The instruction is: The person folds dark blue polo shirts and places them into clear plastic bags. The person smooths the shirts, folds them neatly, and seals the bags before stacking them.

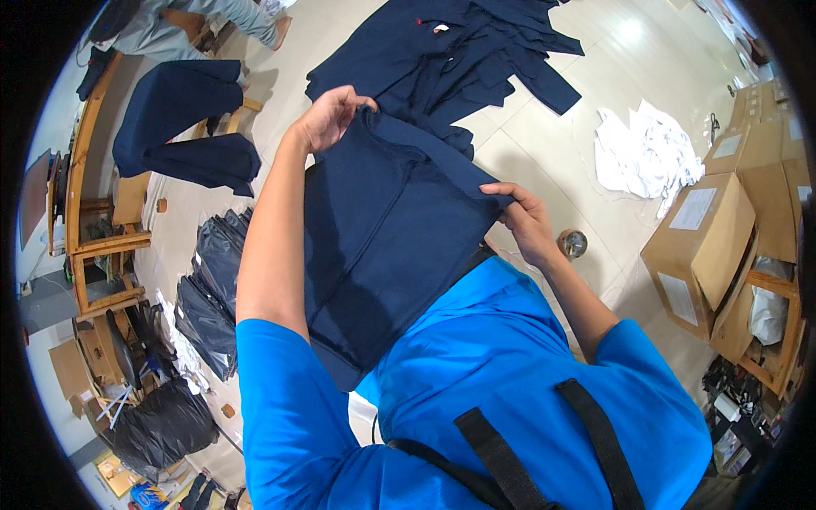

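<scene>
A navy blue fabric garment hangs spread between my two hands, in front of my body. My left hand pinches its upper left corner, near a curved seamed edge that looks like a neckline. With thumb and fingers, my right hand grips the right corner. A long seam runs down the middle of the cloth, and its lower part reaches my lap. Beyond it, a heap of similar navy garments lies on the tiled floor, with a small red and white tag showing.
Navy cloth drapes over a wooden frame at left. Black plastic-wrapped stacks sit below it. White cloth lies on the floor at right, near cardboard boxes and a round tape roll. Another person's legs show at top left.
</scene>
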A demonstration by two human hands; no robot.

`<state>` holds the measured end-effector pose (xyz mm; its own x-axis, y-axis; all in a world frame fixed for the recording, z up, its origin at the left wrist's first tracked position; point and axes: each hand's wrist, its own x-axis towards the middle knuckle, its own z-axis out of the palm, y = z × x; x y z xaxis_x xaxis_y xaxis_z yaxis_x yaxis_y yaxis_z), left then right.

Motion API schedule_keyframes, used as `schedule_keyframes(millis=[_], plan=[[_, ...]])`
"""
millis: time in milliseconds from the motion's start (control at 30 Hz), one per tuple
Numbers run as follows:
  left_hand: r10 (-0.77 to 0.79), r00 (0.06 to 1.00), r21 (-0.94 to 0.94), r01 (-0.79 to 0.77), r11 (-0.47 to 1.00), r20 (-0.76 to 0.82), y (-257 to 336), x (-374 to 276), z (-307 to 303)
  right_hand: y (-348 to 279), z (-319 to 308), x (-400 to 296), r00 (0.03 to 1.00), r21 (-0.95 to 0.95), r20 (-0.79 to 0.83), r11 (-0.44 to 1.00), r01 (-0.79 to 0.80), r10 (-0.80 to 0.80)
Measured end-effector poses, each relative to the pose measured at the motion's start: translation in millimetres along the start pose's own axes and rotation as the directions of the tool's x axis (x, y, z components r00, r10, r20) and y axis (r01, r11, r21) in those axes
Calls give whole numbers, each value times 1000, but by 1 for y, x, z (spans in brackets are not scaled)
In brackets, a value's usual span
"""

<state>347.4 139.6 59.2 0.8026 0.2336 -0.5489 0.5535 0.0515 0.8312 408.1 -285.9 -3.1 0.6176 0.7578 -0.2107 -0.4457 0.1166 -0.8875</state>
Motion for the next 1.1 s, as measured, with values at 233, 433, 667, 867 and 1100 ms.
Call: schedule_keyframes(millis=[233, 433, 667, 867, 1100], plan=[[103, 968, 209, -152, 966, 227, 34, -28, 24, -32, -4, -8, 992, -203, 55, 972, 120, -111], [576, 811, 344, -571, 745, 99, 60, -35, 22, -75, 26, 3, 946, -266, -43, 917, 299, -321], [605, 776, 406, -618, 673, 178, 154, -60, 4, -134, 27, 36, 862, -305, -75, 835, 459, -501], [770, 621, 414, -745, 523, 145, 208, -60, -9, -183, 16, 86, 747, -513, -27, 650, 560, -665], [915, 392, 600, -756, 261, 97, 191, -101, -47, -205, 69, 98, 582, -609, 90, 418, 674, -808]])
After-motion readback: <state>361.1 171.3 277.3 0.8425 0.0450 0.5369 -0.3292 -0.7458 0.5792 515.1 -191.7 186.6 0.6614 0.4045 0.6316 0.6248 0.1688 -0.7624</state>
